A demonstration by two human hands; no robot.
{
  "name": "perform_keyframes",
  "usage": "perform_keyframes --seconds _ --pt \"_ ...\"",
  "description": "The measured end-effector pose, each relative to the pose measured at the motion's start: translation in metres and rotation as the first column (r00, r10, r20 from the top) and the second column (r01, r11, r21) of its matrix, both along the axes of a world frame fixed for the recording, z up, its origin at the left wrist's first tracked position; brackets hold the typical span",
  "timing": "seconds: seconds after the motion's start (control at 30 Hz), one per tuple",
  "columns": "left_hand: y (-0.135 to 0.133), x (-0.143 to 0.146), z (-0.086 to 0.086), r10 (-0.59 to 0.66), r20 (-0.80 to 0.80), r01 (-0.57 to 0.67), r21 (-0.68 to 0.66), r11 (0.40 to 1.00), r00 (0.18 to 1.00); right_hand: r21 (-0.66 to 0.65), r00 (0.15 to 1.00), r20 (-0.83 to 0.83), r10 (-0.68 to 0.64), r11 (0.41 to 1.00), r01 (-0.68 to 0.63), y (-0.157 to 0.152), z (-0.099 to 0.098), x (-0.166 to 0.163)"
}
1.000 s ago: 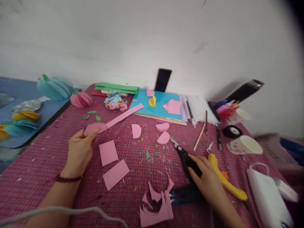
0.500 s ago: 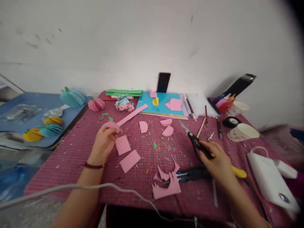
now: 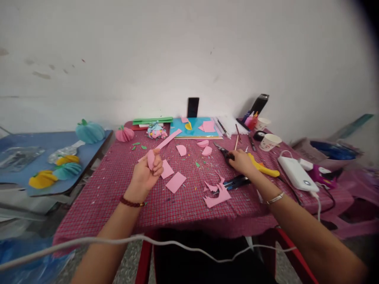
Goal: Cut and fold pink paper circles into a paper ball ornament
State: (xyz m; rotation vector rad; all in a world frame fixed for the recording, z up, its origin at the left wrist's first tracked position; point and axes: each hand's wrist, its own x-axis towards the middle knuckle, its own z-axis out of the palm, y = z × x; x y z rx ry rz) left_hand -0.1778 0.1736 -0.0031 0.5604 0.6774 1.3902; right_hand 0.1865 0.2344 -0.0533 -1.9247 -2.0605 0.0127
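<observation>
My left hand [image 3: 148, 170] is closed on a folded pink paper piece [image 3: 151, 159] with a rounded edge, held above the table's left part. Beside it a long pink paper strip [image 3: 169, 139] slants toward the back. Two pink paper rectangles [image 3: 175, 182] lie just right of that hand. My right hand [image 3: 240, 161] is closed around the dark handles of the scissors [image 3: 220, 149], whose blades point to the back left. Pink half-round pieces [image 3: 206, 151] lie between the hands. A jagged pink paper scrap [image 3: 218, 196] rests near a dark-and-blue tool [image 3: 237, 182].
A yellow tool [image 3: 263, 167] lies by my right wrist. Paper cups [image 3: 270, 142], a white power bank [image 3: 298, 173] and pens stand or lie right. Blue sheets [image 3: 201, 125] and a phone [image 3: 193, 107] are behind. A white cable [image 3: 166, 243] crosses in front. Paper pumpkins [image 3: 89, 132] sit left.
The view has shifted, showing more of the right side. My left hand has turned, showing its palm side with the pink paper. The scissors have come lower, near the tabletop, still in my right hand.
</observation>
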Motion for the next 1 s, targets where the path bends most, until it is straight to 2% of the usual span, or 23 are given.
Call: perform_keyframes --seconds 0.1,0.2,0.27,0.3,0.33,0.4,0.53,0.6,0.7,0.87,1.0 --pt "-0.006 -0.008 -0.009 0.0 -0.131 0.009 0.066 0.998 0.991 0.028 0.999 -0.024 0.022 0.999 -0.022 -0.005 0.007 -0.016" --pt "-0.003 -0.014 -0.015 -0.048 -0.281 0.04 -0.035 0.999 0.959 0.043 0.983 -0.141 0.12 0.992 -0.115 -0.009 0.019 -0.057" --pt "0.005 -0.015 -0.014 -0.126 -0.342 0.084 -0.135 0.987 0.931 -0.002 0.825 -0.478 0.302 0.939 -0.345 -0.008 0.029 -0.096" --pt "0.01 -0.015 -0.013 -0.164 -0.358 0.107 -0.175 0.979 0.919 -0.04 0.736 -0.585 0.341 0.894 -0.447 -0.007 0.034 -0.115" --pt "0.016 -0.016 -0.011 -0.196 -0.364 0.127 -0.205 0.971 0.91 -0.058 0.667 -0.657 0.351 0.859 -0.509 -0.004 0.038 -0.133" --pt "0.031 -0.017 -0.007 -0.233 -0.35 0.157 -0.231 0.96 0.907 -0.069 0.605 -0.711 0.359 0.821 -0.567 0.004 0.043 -0.159" --pt "0.064 -0.023 -0.005 -0.271 -0.365 0.203 -0.213 0.956 0.891 -0.16 0.645 -0.625 0.44 0.736 -0.658 0.016 0.042 -0.17" --pt "0.078 -0.028 -0.006 -0.268 -0.414 0.199 -0.202 0.959 0.87 -0.213 0.655 -0.526 0.542 0.662 -0.719 0.014 0.037 -0.167" --pt "0.092 -0.037 -0.006 -0.23 -0.462 0.156 -0.192 0.969 0.857 -0.254 0.623 -0.359 0.695 0.57 -0.782 0.004 0.029 -0.164" --pt "0.1 -0.05 -0.004 -0.175 -0.494 0.107 -0.163 0.981 0.852 -0.259 0.583 -0.128 0.803 0.54 -0.801 -0.008 0.02 -0.172" --pt "0.094 -0.041 -0.01 -0.281 -0.488 0.242 -0.144 0.96 0.826 -0.287 0.563 -0.056 0.824 0.527 -0.8 -0.003 0.019 -0.179"
